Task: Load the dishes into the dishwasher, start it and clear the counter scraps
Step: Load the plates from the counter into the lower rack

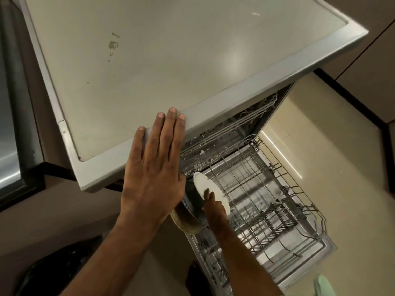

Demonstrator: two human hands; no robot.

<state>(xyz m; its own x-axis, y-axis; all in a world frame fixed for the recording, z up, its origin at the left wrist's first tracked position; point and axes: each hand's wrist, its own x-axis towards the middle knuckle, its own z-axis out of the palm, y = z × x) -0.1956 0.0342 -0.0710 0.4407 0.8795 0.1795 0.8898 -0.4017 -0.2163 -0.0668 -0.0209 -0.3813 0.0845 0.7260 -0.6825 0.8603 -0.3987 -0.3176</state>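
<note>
The dishwasher stands open below its grey top [132, 67]. Its lower wire rack [267, 189] is pulled out over the lowered door. My left hand [154, 167] lies flat with straight fingers on the top's front edge. My right hand [211, 207] reaches down into the rack's left side and holds a small white plate [206, 183] on edge. Just left of the plate stands a dark dish with a tan rim [188, 218], partly hidden behind my left hand. The upper rack [230, 127] sits inside the machine.
Dried scrap smears [113, 44] mark the dishwasher top. A dark cutlery basket [277, 218] sits in the lower rack. A black bin bag [59, 272] lies at lower left, a steel appliance [10, 135] at far left, and pale floor tiles [342, 167] at right.
</note>
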